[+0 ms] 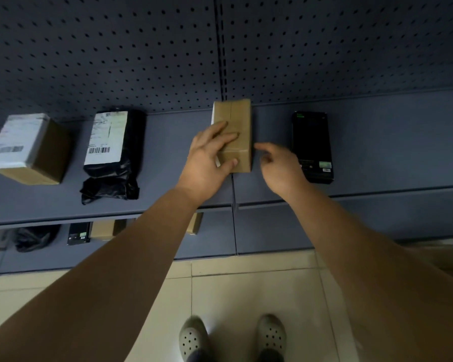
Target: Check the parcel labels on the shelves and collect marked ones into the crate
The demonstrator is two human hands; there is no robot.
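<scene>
A label check is judged to be in hand: the taped cardboard parcel (233,134) lies on the upper shelf (377,142), just left of the black handheld scanner (313,146). The left hand (209,158) is laid on it, fingers spread and straight; the right hand (280,165) hovers just beside it, grip loose and empty. No label is visible, so turning is called for next. No crate is in view.

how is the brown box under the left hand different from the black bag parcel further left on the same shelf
The brown box is rigid taped cardboard; the black bag parcel is soft, crumpled plastic. The bag parcel shows a white barcode label on top; the box's top shows only tape, with a white strip along its left side. The left hand rests on the box, while nothing touches the bag parcel. Both lie flat on the same grey shelf.
</scene>
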